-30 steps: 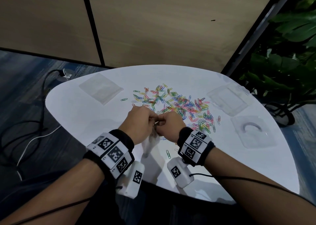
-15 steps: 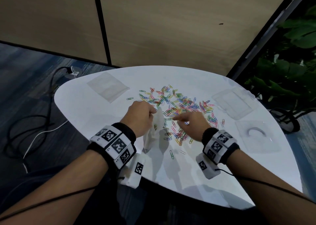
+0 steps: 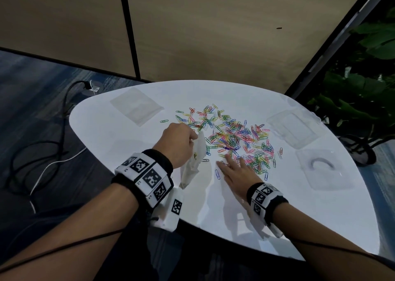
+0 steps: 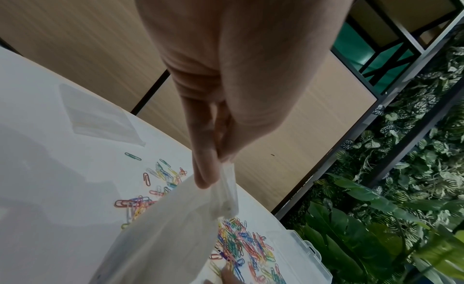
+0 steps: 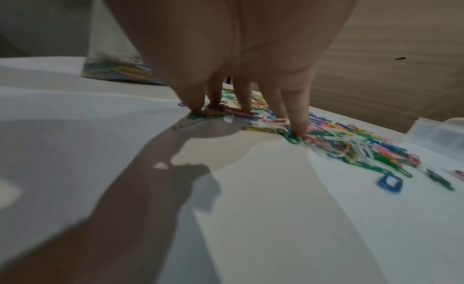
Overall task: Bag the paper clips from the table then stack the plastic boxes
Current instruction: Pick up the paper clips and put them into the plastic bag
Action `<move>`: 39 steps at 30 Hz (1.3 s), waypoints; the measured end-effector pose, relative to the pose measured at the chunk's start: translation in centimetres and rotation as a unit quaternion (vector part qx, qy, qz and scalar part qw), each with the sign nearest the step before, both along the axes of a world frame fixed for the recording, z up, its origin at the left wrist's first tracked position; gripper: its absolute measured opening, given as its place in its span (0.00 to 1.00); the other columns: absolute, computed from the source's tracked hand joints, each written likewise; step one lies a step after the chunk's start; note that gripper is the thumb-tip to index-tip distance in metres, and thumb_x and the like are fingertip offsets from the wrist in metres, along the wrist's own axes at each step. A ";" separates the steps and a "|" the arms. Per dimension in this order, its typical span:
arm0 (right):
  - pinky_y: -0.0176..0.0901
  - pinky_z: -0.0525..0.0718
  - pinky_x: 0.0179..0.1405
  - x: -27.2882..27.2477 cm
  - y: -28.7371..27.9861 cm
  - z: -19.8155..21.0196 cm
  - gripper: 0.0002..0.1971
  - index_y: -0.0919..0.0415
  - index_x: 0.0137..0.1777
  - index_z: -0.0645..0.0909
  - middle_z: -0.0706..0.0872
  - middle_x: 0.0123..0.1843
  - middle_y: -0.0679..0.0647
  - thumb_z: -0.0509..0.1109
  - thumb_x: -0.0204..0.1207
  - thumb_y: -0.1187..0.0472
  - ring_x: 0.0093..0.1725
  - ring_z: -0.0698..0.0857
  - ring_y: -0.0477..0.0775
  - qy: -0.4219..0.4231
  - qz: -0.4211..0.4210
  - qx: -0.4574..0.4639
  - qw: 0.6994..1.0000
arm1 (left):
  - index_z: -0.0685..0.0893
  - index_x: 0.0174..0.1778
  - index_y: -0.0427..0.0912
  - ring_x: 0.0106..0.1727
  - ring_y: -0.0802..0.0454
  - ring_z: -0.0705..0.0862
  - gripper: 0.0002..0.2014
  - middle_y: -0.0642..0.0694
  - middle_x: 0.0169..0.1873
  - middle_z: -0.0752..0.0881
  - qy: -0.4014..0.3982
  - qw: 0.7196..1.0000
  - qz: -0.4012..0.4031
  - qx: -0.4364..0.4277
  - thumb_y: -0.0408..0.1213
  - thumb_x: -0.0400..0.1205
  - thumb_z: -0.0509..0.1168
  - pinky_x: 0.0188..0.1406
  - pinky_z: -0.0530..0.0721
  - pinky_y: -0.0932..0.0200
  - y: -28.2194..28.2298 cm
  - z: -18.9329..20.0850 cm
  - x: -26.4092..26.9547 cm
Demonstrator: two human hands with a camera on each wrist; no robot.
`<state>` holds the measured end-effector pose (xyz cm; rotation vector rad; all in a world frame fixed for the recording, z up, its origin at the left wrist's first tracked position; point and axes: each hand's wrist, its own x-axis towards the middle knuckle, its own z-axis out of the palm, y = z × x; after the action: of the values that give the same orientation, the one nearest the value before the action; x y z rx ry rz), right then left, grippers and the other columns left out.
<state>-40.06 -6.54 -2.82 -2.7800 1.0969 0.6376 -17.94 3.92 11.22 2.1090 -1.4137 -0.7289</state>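
Many coloured paper clips (image 3: pixel 233 138) lie scattered across the middle of the white table (image 3: pixel 299 216). My left hand (image 3: pixel 178 143) pinches the rim of a small clear plastic bag (image 3: pixel 193 163) (image 4: pixel 175 219), which hangs down to the table at the clips' near left edge. My right hand (image 3: pixel 234 167) lies flat with spread, straight fingers (image 5: pixel 298 117) pressing on the near edge of the clip pile (image 5: pixel 351 145). Two clear plastic boxes stand at the right: one (image 3: pixel 291 129) farther back, one (image 3: pixel 322 167) nearer.
A second flat clear bag (image 3: pixel 136 106) lies at the table's far left. A loose blue clip (image 3: pixel 217 175) sits just left of my right hand. Cables run over the floor at the left; plants stand beyond the right edge.
My right hand left the bag, moved right and forward, and opened flat onto the clips. My left hand kept hold of the bag, whose mouth now faces the pile.
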 end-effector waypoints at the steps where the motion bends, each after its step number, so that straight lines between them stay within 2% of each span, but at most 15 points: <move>1: 0.66 0.74 0.74 -0.1 -0.6 -0.7 0.36 0.46 0.84 0.48 0.51 0.87 0.54 0.64 0.83 0.58 0.82 0.59 0.74 -0.012 0.001 -0.001 1.000 | 0.90 0.54 0.34 0.51 0.35 0.89 0.13 0.35 0.49 0.90 0.000 1.000 -0.003 0.000 0.27 0.82 0.60 0.57 0.89 0.46 0.0 0.0 -0.1; 3: 0.55 0.82 0.66 0.4 -1.3 -1.7 0.36 0.53 0.80 0.65 0.68 0.80 0.57 0.74 0.73 0.66 0.74 0.73 0.68 -0.055 0.005 0.007 0.998 | 0.90 0.54 0.35 0.52 0.36 0.89 0.14 0.35 0.51 0.89 -0.004 1.000 -0.010 0.001 0.28 0.82 0.60 0.58 0.89 0.46 0.0 0.0 -0.3; 5: 0.47 0.84 0.54 1.2 -1.4 -1.3 0.24 0.58 0.65 0.80 0.81 0.63 0.56 0.77 0.68 0.67 0.60 0.82 0.60 -0.094 0.009 -0.009 0.995 | 0.90 0.51 0.39 0.53 0.36 0.89 0.13 0.36 0.52 0.89 -0.006 1.000 -0.013 0.004 0.28 0.82 0.60 0.59 0.88 0.46 0.0 0.0 -0.4; 8: 0.46 0.85 0.46 1.7 -1.4 0.6 0.06 0.61 0.51 0.86 0.83 0.49 0.56 0.71 0.77 0.62 0.48 0.83 0.57 -0.141 -0.032 -0.021 0.989 | 0.90 0.54 0.37 0.54 0.37 0.89 0.13 0.37 0.53 0.89 -0.011 1.000 -0.010 0.002 0.28 0.82 0.60 0.60 0.88 0.46 0.0 0.0 -0.4; 12: 0.40 0.87 0.44 0.8 -2.8 3.0 0.05 0.58 0.41 0.90 0.88 0.38 0.50 0.75 0.75 0.57 0.38 0.86 0.49 -0.241 -0.231 0.055 0.941 | 0.90 0.56 0.36 0.54 0.37 0.89 0.14 0.38 0.52 0.90 -0.014 1.000 -0.013 0.005 0.28 0.82 0.60 0.60 0.88 0.48 -0.2 -0.1 -0.5; 14: 0.39 0.88 0.42 -0.1 -3.9 3.2 0.06 0.59 0.37 0.90 0.91 0.35 0.51 0.79 0.71 0.57 0.37 0.90 0.51 -0.302 -0.351 0.136 0.876 | 0.90 0.56 0.37 0.55 0.37 0.89 0.14 0.38 0.52 0.90 -0.013 1.000 -0.019 0.006 0.28 0.82 0.60 0.59 0.88 0.47 -0.3 -0.2 -0.7; 16: 0.51 0.91 0.50 -0.4 -4.5 3.7 0.07 0.65 0.37 0.91 0.92 0.36 0.60 0.82 0.69 0.60 0.41 0.93 0.62 -0.391 -0.462 0.261 0.752 | 0.90 0.59 0.38 0.56 0.36 0.89 0.15 0.39 0.55 0.89 -0.019 0.999 -0.027 0.007 0.28 0.83 0.60 0.61 0.87 0.47 -0.3 -0.3 -0.8; 18: 0.53 0.90 0.54 -0.1 -4.6 4.9 0.08 0.70 0.40 0.89 0.90 0.39 0.64 0.81 0.70 0.63 0.40 0.92 0.62 -0.469 -0.494 0.363 0.636 | 0.88 0.62 0.39 0.57 0.37 0.89 0.16 0.39 0.59 0.89 -0.020 0.999 -0.030 0.009 0.29 0.83 0.61 0.63 0.86 0.47 -0.4 -0.4 -0.9; 20: 0.46 0.90 0.52 1.0 -4.1 6.8 0.11 0.73 0.48 0.86 0.88 0.42 0.63 0.78 0.73 0.64 0.42 0.90 0.56 -0.513 -0.474 0.454 0.554 | 0.88 0.63 0.39 0.58 0.36 0.89 0.16 0.39 0.60 0.89 -0.013 0.999 -0.029 0.005 0.28 0.83 0.61 0.63 0.86 0.46 -0.5 -0.6 -1.0; 22: 0.41 0.89 0.50 2.5 -2.9 9.2 0.13 0.73 0.55 0.83 0.88 0.44 0.62 0.75 0.76 0.64 0.47 0.89 0.55 -0.534 -0.433 0.526 0.501 | 0.88 0.62 0.38 0.57 0.36 0.89 0.15 0.38 0.58 0.89 -0.009 0.999 -0.031 0.001 0.28 0.83 0.62 0.61 0.87 0.45 -0.6 -0.7 -1.1; 26: 0.41 0.90 0.49 5.0 0.2 12.1 0.08 0.71 0.51 0.83 0.89 0.42 0.61 0.69 0.81 0.64 0.44 0.90 0.53 -0.542 -0.399 0.581 0.458 | 0.90 0.57 0.37 0.51 0.37 0.90 0.14 0.36 0.50 0.91 -0.006 1.000 -0.028 -0.006 0.27 0.81 0.62 0.57 0.89 0.45 -0.6 -0.7 -1.3; 28: 0.43 0.91 0.50 5.9 1.4 11.9 0.08 0.72 0.50 0.83 0.88 0.43 0.63 0.70 0.80 0.64 0.44 0.90 0.55 -0.540 -0.401 0.576 0.465 | 0.91 0.57 0.40 0.48 0.38 0.90 0.14 0.38 0.46 0.92 -0.012 0.999 -0.027 -0.014 0.28 0.80 0.64 0.56 0.88 0.46 -0.5 -0.6 -1.4; 33: 0.46 0.90 0.50 7.0 2.9 9.7 0.08 0.73 0.47 0.87 0.88 0.44 0.68 0.70 0.80 0.67 0.41 0.88 0.59 -0.532 -0.417 0.444 0.588 | 0.92 0.54 0.39 0.47 0.40 0.89 0.13 0.38 0.43 0.92 -0.003 0.999 -0.023 -0.027 0.28 0.80 0.64 0.55 0.88 0.47 -0.3 -0.3 -2.0; 36: 0.50 0.88 0.47 7.2 3.3 9.4 0.11 0.68 0.41 0.89 0.89 0.33 0.60 0.67 0.78 0.64 0.33 0.86 0.58 -0.485 -0.315 0.338 0.742 | 0.93 0.50 0.41 0.43 0.40 0.88 0.11 0.39 0.42 0.93 -0.001 0.999 -0.029 -0.030 0.29 0.80 0.65 0.53 0.88 0.49 -0.3 -0.3 -2.1; 39: 0.41 0.84 0.35 6.8 3.1 10.1 0.15 0.54 0.31 0.87 0.86 0.27 0.53 0.67 0.77 0.66 0.28 0.85 0.50 -0.421 -0.197 0.224 0.857 | 0.93 0.46 0.39 0.44 0.38 0.87 0.11 0.37 0.40 0.92 0.001 0.999 -0.031 -0.021 0.28 0.79 0.64 0.52 0.88 0.49 -0.4 -0.2 -2.2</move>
<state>-33.24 -3.49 7.24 -1.9592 1.0510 -0.3286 -20.14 3.53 10.98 2.0401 -1.4860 -0.7180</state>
